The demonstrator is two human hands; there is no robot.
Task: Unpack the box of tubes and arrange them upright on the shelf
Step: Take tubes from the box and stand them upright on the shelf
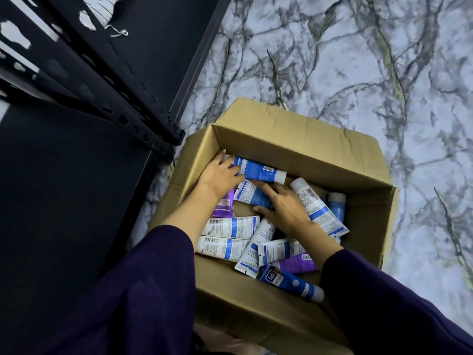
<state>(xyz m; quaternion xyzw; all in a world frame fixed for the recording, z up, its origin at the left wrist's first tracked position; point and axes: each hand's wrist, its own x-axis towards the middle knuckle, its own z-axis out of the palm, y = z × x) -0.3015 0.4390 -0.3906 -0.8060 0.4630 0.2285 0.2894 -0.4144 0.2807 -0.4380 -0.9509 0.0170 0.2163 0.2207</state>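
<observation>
Plastic tubes (231, 226) lying loose in cardboard box (294, 139) beside shelf (64, 175). My left hand (220, 175) gripping blue tube (258, 170); right hand (284, 206) curling onto another. Judging them light, squashy, slick: taking mid-body, standing on cap.

Open cardboard box (294, 139) — blue/white/purple tubes (230, 226) lying jumbled inside.

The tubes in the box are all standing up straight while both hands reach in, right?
Not quite. In the head view the tubes lie flat and jumbled in the cardboard box, not standing. Both the left hand and right hand do reach in.
</observation>
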